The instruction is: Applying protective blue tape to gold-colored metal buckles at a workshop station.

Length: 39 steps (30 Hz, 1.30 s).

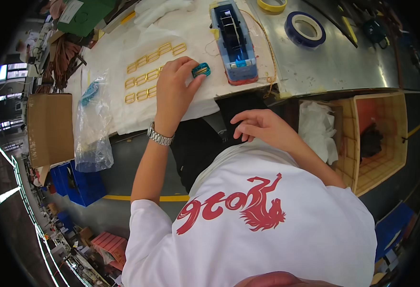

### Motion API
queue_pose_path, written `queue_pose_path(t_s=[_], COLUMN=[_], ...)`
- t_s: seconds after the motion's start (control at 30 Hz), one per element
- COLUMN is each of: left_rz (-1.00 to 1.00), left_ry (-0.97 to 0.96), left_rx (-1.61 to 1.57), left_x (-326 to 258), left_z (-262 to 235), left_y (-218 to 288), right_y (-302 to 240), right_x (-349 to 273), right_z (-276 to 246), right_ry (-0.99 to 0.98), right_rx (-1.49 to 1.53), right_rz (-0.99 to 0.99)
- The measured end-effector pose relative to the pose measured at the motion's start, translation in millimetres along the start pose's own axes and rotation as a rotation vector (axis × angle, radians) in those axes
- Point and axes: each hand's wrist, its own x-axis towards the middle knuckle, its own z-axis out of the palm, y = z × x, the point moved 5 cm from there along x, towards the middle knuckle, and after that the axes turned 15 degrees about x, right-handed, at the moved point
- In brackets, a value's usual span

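My left hand (177,82) rests over the white-covered work surface, its thumb and index finger closed round a gold slide buckle wrapped in teal film (201,70). Beside that hand, several bare gold slide buckles (140,76) lie in three rows, some partly hidden behind its fingers. A blue-grey tape dispenser (239,45) stands just right of the wrapped buckle. Over my lap, at the table's near edge, my right hand (262,126) hovers with loosely bent fingers apart and nothing visible in them.
A dark blue tape roll (305,29) and a yellow one (272,5) lie on the metal tabletop at right. Clear plastic bags (93,129) hang off the left edge by a cardboard box (51,126). A wooden crate (379,138) stands low at right.
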Motion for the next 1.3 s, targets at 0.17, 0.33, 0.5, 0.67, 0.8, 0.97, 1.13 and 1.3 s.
queue_pose_path(t_s=[0.17, 0.33, 0.5, 0.67, 0.8, 0.97, 1.13, 1.3], left_rz=[0.012, -0.058, -0.118, 0.106, 0.193, -0.087, -0.614, -0.713], left_ry=[-0.013, 0.098, -0.015, -0.21, -0.234, -0.248, -0.212, -0.272], left_rx=[0.009, -0.017, 0.191, 0.358, 0.444, 0.151, -0.699, -1.079], left_x=[-1, -7, -37, -46, -46, -36, -38, -36], left_z=[3, -22, -55, -48, -44, -43, -45, -45], left_y=[-2, -10, -69, -77, -76, -104, -129, -87], right_y=[-8, -64, -135, -158, -155, -156, -156, -160], right_x=[-1, -29, -31, 6, 33, 47, 50, 53], right_z=[3, 5, -25, -41, -39, -34, -33, -30], right_ry=[0.004, 0.186, 0.426, 0.348, 0.293, 0.292, 0.311, 0.286], right_rx=[0.029, 0.007, -0.255, -0.547, -0.532, -0.54, -0.381, -0.308], right_rz=[-0.015, -0.258, -0.695, -0.462, -0.309, -0.203, -0.12, -0.08])
